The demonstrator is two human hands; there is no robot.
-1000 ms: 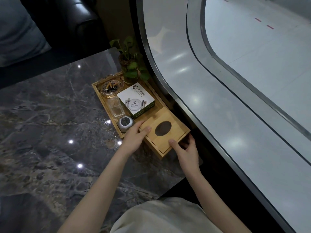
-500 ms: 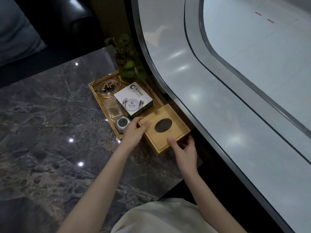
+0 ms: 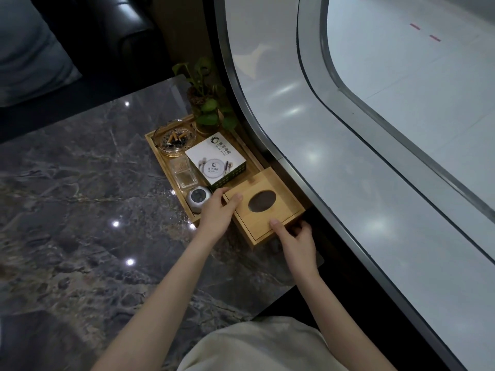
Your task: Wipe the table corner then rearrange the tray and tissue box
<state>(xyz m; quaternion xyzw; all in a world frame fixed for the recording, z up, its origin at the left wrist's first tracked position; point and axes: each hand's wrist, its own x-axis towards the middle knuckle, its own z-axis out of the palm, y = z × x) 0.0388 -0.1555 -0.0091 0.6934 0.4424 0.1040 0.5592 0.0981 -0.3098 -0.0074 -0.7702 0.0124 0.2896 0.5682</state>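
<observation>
The box (image 3: 263, 207) is rigid bamboo, probably light and smooth, so I grip its opposite edges: left hand (image 3: 218, 210) on the far-left corner, right hand (image 3: 296, 236) on the near-right. It sits against the tray (image 3: 160, 153) (near end), slightly farther left than a second ago

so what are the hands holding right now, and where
Both hold the wooden tissue box: left hand at its left near corner, right hand at its near right edge.

Dark marble table (image 3: 80, 210), wooden tray (image 3: 156, 145) and tissue box (image 3: 267, 210) at its corner
</observation>
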